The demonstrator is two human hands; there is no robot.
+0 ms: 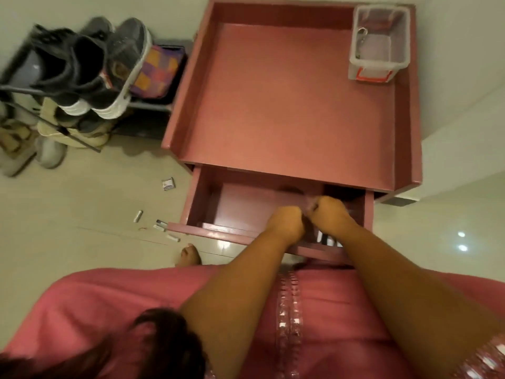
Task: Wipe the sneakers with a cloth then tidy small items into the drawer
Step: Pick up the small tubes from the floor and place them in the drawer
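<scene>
The pink cabinet's drawer (218,203) stands pulled open in front of me. My left hand (285,224) and my right hand (332,212) hover over its right half, both curled into fists with the knuckles touching. They seem to pinch a small blurred item between them; what it is I cannot make out. Some white items (328,239) lie in the drawer under my wrists. On the floor to the left lie several small tubes (159,227) and a little box (168,184). Dark sneakers (90,69) sit on the shoe rack at far left.
On the cabinet top (273,99) a clear plastic bin (378,42) stands at the back right corner. A colourful bag (158,72) sits beside the sneakers. More shoes (19,154) lie on the pale tiled floor below the rack. My bare foot (190,255) is under the drawer front.
</scene>
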